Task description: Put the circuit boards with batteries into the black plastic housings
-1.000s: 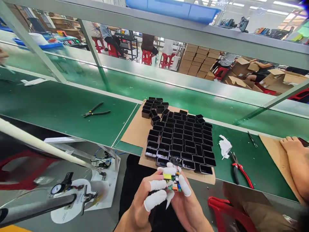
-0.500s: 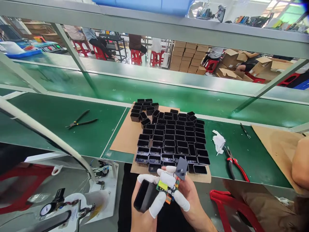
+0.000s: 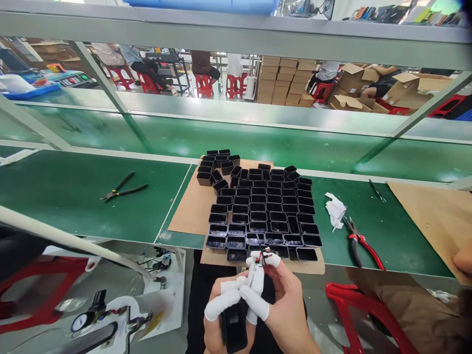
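Bright, even overhead factory light; soft shadows only under the black housings (image 3: pixel 263 211). Green counter (image 3: pixel 81 191) shows mild sheen, far belt reflective. Wide-angle bending at edges, corners slightly smeared, centre sharp

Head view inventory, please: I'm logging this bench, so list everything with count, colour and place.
Open housings: many, black, packed on the cardboard.
Cardboard sheet: one, brown, on the green bench.
Pliers: one, black, left on the bench.
Red-handled pliers: one, right of the housings.
Crumpled paper: white, beside the red-handled pliers.
Pressure gauge: one, lower left.
Housing in hand: one, black, in the left hand.
Right hand: white finger cots, pinching a small wired part.
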Tool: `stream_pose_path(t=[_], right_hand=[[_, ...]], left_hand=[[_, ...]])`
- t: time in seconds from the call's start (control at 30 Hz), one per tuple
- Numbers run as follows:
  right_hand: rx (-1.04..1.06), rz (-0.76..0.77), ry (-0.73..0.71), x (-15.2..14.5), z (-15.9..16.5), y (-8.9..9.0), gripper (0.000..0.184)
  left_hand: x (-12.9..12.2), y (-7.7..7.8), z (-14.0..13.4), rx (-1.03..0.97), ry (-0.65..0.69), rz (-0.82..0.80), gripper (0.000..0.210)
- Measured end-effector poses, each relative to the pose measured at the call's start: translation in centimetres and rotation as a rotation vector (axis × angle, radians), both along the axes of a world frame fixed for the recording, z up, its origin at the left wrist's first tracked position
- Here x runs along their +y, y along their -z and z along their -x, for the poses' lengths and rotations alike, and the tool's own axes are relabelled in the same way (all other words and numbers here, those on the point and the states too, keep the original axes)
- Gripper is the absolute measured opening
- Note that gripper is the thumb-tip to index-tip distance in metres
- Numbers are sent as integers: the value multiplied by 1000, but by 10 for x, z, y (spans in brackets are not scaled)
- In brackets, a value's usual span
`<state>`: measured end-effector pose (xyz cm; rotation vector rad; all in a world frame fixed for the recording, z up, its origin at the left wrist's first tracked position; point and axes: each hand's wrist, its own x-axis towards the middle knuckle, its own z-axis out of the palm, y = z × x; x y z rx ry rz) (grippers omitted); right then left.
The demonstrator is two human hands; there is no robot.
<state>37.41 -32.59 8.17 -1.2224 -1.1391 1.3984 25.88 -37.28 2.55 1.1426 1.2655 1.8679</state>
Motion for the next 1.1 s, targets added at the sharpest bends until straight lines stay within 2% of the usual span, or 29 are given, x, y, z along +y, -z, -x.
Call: stream_pose_path(t=[0.03,0.1,0.2,0.27,0.37,0.5,0.57,0.7,0.87,1.0,1.1], right_hand=[[-6,-20,14,2,0,-1,54],[6,-44,66,5,-4,0,55],[115,-26,132,10,-17,10,64],[201,-7,134,15,-30,17,68],[243,-20,176,25,-51,20,57],[224,-65,342,35,-71,12,50],[215,-75,384,39,-77,8,49],[194,-83,464,40,-82,5,53],[162,-148,486,25,-81,0,55],[139,-208,537,1,-86,-2,59],[128,-192,601,-18,-96,2,56]], left_hand=[[0,-3,-2,64,-60,-31,32],[2,-16,-6,79,-117,54,41],[7,-42,-4,-112,30,332,44],[11,-55,4,-198,161,410,44],[13,-64,28,-268,287,452,41],[11,-63,69,-612,384,466,51],[9,-61,87,-700,403,464,52],[3,-56,108,-634,331,443,47],[-10,-54,113,-602,292,407,45],[-35,-53,119,-634,247,358,44],[-61,-42,129,-646,247,338,43]])
